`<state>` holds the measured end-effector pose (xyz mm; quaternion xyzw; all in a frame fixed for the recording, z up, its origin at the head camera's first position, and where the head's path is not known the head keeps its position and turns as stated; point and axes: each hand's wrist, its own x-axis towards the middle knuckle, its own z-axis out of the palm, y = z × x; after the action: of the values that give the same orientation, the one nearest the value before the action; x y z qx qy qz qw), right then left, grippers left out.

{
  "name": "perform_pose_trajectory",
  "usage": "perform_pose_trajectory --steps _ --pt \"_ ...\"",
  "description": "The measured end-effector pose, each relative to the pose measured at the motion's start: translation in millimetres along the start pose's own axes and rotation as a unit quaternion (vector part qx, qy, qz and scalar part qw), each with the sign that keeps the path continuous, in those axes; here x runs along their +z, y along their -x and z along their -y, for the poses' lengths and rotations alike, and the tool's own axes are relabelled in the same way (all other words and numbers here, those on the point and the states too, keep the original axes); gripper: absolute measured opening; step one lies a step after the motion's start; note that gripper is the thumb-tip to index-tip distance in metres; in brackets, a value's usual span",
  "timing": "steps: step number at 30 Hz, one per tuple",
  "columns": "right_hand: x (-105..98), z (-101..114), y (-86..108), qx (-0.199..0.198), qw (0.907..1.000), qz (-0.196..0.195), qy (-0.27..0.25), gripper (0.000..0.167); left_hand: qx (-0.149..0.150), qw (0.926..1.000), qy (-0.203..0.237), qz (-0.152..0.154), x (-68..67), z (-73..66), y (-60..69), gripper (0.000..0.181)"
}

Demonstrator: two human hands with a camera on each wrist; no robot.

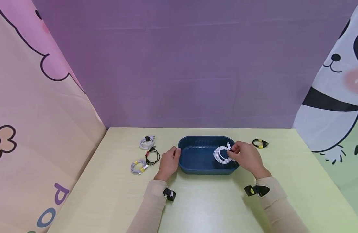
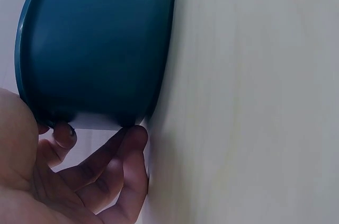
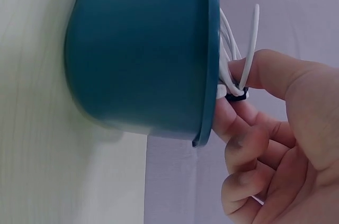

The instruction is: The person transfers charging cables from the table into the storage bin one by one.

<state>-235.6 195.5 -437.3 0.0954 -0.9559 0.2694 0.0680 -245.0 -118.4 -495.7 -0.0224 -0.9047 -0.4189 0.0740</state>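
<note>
the tub (image 1: 196, 160) is gripped at nine o'clock by the left hand (image 1: 169, 163); at three, a white cable (image 1: 217, 155) is pinched by the right hand (image 1: 249, 158). four other cables (image 1: 147, 146) are left outside.

Basin (image 1: 196, 157) on table (image 1: 208, 204); three cable coils (image 1: 144, 144) left, another coil (image 1: 262, 144) right.

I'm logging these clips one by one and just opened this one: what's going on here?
A person's right hand pinches a coiled white cable over the right end of a blue basin, while the left hand holds the basin's left end. On the table to the left lie a second white coil, a black coil and a lilac coil; a black-and-yellow coil lies to the right.
</note>
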Motion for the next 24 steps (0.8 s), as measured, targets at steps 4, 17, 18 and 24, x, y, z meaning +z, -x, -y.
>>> perform_pose_trajectory --steps 4,17,18,24 --pt "-1.3 -0.3 -3.3 -0.005 0.9999 0.008 0.011 0.02 0.004 1.0 -0.002 -0.005 0.3 1.0 -0.7 0.034" --pt "3.2 1.6 -10.1 -0.021 0.9975 0.056 0.038 0.019 0.002 1.0 0.0 0.0 0.4 2.2 -0.6 0.035" --pt "4.0 1.5 -10.6 -0.024 0.9972 0.057 0.042 0.019 0.002 1.0 0.0 0.001 0.2 1.9 -0.3 0.035" --pt "7.2 1.6 -13.6 -0.035 0.9954 0.062 0.064 0.02 0.006 1.0 0.0 -0.002 0.4 0.6 -0.1 0.035"
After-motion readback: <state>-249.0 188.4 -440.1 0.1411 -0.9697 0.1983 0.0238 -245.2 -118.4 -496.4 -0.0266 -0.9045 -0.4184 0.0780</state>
